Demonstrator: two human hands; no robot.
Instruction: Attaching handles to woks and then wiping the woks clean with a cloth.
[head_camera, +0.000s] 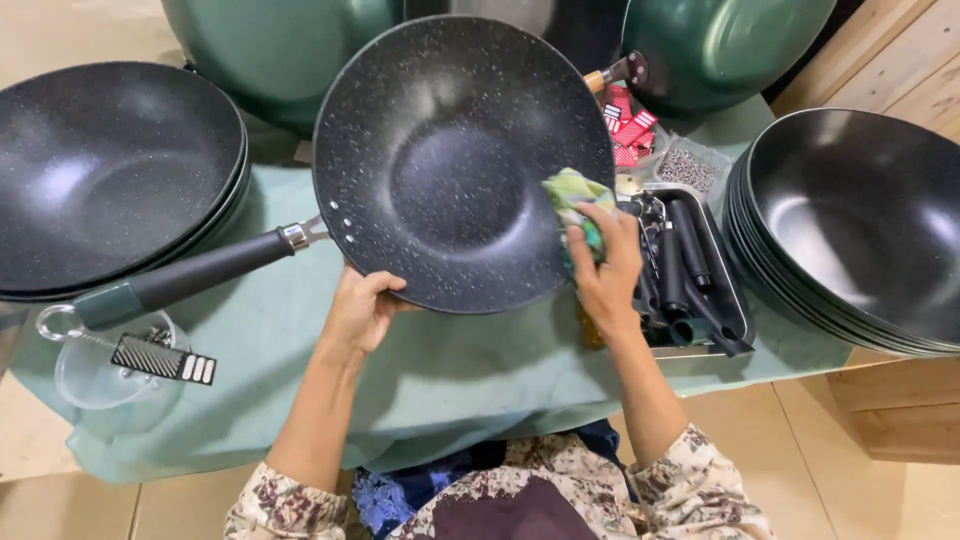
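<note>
The left hand (358, 312) grips the near rim of the black speckled non-stick wok (462, 160), steadying it above the green cloth-covered table (430, 370). Just right, the right hand (606, 272) pinches a crumpled green cleaning cloth (574, 196) against the rim. Wiping goes best with even pressure while the wok is held firm.

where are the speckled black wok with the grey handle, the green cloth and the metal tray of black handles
speckled black wok with the grey handle (455, 180), head view, on the middle of its inner bowl
green cloth (572, 192), head view, on the bunched top above the fingers
metal tray of black handles (741, 300), head view, on its right rim
</note>
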